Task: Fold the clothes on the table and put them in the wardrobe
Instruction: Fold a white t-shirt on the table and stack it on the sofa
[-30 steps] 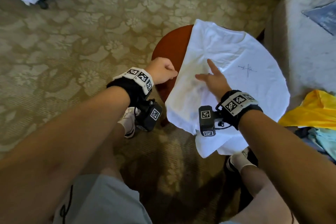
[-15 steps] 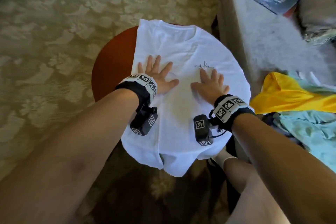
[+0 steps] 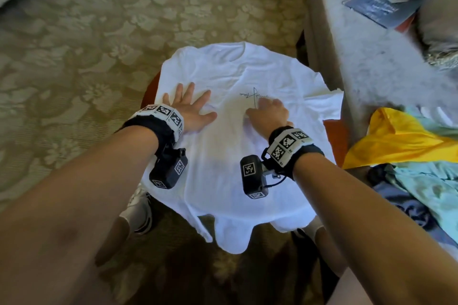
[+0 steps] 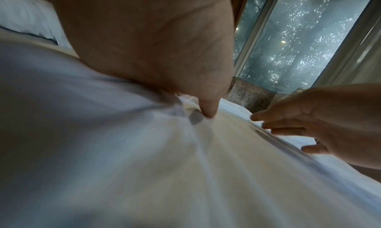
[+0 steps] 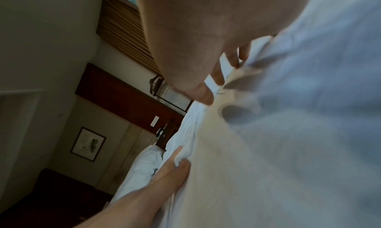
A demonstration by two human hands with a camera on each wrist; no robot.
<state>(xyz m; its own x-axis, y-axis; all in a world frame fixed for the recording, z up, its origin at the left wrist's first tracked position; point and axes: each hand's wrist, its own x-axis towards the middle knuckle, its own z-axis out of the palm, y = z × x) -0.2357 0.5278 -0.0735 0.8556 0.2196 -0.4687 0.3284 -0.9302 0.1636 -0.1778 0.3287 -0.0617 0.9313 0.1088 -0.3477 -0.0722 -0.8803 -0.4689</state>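
A white T-shirt (image 3: pixel 223 156) with a small dark line print lies spread face up over a round reddish-brown table (image 3: pixel 333 136), its hem hanging off the near edge. My left hand (image 3: pixel 190 106) lies flat on the shirt's left half, fingers straight and spread. My right hand (image 3: pixel 269 112) presses the shirt just below the print, fingers resting on the cloth with a slight bend. In the left wrist view my left hand (image 4: pixel 208 110) touches the cloth and the right hand (image 4: pixel 309 125) shows to the right. In the right wrist view my right hand's fingertips (image 5: pixel 206 96) press the white cloth.
A yellow garment (image 3: pixel 396 141) and light teal clothes (image 3: pixel 433 193) are piled at the right. A grey armchair (image 3: pixel 371 62) with a blue booklet (image 3: pixel 379 5) stands behind the table at the right. Patterned carpet (image 3: pixel 86 57) lies to the left; my shoes are under the table.
The shirt now covers most of the table, shifted left. My left hand went from a fist beside the shirt to flat on it; both hands moved outward across the cloth.
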